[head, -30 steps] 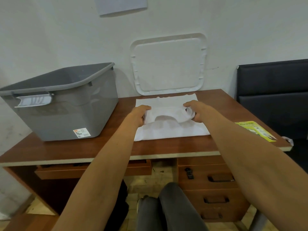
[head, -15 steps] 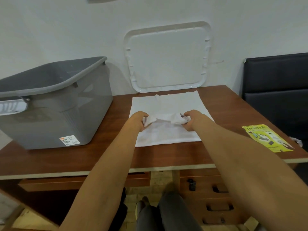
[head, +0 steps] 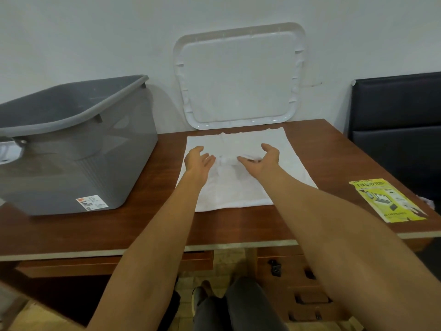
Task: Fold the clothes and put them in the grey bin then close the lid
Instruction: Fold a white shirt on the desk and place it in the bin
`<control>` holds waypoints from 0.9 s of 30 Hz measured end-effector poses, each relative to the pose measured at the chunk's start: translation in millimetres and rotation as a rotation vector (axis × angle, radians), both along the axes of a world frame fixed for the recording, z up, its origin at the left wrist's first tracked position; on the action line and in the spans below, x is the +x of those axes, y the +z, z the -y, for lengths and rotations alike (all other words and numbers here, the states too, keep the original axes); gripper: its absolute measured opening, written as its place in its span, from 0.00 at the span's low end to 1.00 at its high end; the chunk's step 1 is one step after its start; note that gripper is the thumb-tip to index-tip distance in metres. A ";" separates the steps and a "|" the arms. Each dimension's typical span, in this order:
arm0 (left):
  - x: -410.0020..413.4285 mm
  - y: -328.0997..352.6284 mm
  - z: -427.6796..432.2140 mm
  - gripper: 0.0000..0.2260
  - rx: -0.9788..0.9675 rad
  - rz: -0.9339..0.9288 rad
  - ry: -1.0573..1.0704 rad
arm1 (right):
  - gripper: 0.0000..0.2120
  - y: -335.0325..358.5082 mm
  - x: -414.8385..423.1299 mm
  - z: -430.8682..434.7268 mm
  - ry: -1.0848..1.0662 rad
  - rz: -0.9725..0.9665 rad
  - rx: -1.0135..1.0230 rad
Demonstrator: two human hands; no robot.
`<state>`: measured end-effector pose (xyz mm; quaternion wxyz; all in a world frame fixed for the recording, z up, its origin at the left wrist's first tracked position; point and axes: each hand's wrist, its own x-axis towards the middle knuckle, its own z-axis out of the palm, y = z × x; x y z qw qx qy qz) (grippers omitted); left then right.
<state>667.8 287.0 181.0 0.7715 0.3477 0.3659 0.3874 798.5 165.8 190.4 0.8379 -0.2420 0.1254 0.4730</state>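
Observation:
A white garment [head: 241, 187] lies flat on the wooden desk [head: 143, 225], with a small bunched ridge at its middle. My left hand [head: 199, 160] hovers over its left part, fingers straight and spread. My right hand [head: 261, 158] is over the middle right, palm turned inward, fingers relaxed, holding nothing. The grey bin [head: 71, 149] stands open on the desk's left side. Its white lid [head: 241, 77] leans upright against the wall behind the garment.
A yellow leaflet [head: 386, 200] lies at the desk's right edge. A black padded chair back [head: 398, 130] stands to the right. Desk drawers and my legs show below the front edge.
Both hands let go of the bunched cloth they were pinching and opened. The fold they pulled toward me now lies on the garment.

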 end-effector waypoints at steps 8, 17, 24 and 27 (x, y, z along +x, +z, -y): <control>3.2 -42.4 -4.4 0.12 1.128 -0.951 -0.232 | 0.17 -11.1 18.0 -16.3 0.033 0.180 -0.037; 19.2 -42.3 -14.3 0.11 1.366 -1.097 -0.031 | 0.15 -17.2 42.4 -23.7 -0.096 1.195 -0.890; 36.2 -36.5 -58.5 0.20 1.113 -1.158 -0.246 | 0.21 -35.9 81.8 -41.9 0.263 1.636 -1.283; 42.5 -35.8 -68.1 0.25 1.088 -1.256 -0.429 | 0.22 -42.6 87.3 -51.9 0.343 1.730 -1.254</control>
